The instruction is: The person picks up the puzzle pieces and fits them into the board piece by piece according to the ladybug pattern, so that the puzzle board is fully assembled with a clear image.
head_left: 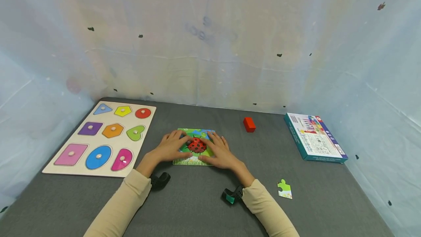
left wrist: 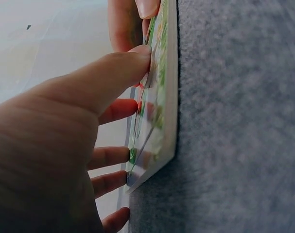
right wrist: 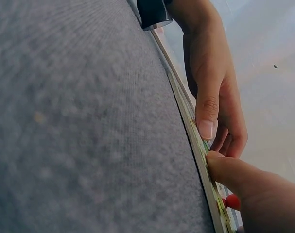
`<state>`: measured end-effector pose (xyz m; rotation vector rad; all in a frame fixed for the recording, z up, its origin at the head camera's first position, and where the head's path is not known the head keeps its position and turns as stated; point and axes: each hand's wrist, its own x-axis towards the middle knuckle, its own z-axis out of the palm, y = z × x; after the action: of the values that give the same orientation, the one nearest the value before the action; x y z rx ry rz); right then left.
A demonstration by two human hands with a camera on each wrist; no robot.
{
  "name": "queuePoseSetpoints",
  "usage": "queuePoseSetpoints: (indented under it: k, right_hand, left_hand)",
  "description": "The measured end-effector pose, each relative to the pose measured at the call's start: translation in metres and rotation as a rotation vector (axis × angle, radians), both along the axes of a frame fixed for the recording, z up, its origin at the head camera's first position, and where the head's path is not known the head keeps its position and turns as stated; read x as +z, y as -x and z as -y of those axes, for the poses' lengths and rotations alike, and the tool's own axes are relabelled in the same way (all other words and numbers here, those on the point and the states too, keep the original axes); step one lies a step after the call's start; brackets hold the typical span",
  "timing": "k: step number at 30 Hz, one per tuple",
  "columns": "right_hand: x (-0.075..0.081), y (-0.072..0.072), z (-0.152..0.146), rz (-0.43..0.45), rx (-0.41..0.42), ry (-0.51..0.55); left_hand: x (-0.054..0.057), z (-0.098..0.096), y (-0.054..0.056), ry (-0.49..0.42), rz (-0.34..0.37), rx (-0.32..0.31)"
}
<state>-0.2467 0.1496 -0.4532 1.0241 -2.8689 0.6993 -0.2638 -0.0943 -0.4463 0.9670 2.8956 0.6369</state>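
Observation:
A ladybug jigsaw puzzle lies flat on the dark grey table in the head view, its red, black-spotted picture showing between the hands. From the left, my left hand rests on it with fingers spread. My right hand lies on its right part, fingers likewise spread. In the left wrist view, the left thumb and fingertips touch the face of the puzzle. The right wrist view shows both thumbs close together on the puzzle near its front edge. Parts of the picture are hidden beneath the hands.
A pale board of coloured knobbed shapes lies at left. Behind and right of the puzzle is a red block. A flat teal-sided box lies farther right, and a loose green-and-white jigsaw piece lies at front right.

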Motion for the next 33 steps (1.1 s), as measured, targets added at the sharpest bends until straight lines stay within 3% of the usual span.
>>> queuePoseSetpoints:
  k: [10, 17, 23, 33]
  right_hand:
    - [0.002, 0.0, 0.003, -0.014, -0.023, -0.031]
    - [0.003, 0.0, 0.005, 0.0, -0.039, -0.029]
    - [0.001, 0.001, 0.007, 0.014, -0.051, -0.032]
    - [0.004, -0.002, 0.006, 0.008, -0.085, -0.018]
  left_hand:
    - [0.002, 0.001, -0.001, 0.0, 0.005, -0.008]
    - [0.004, -0.005, -0.006, 0.085, -0.066, 0.007]
    - [0.001, -0.011, -0.009, 0.074, -0.092, 0.041]
    - [0.0, -0.021, -0.008, 0.097, -0.043, 0.048]
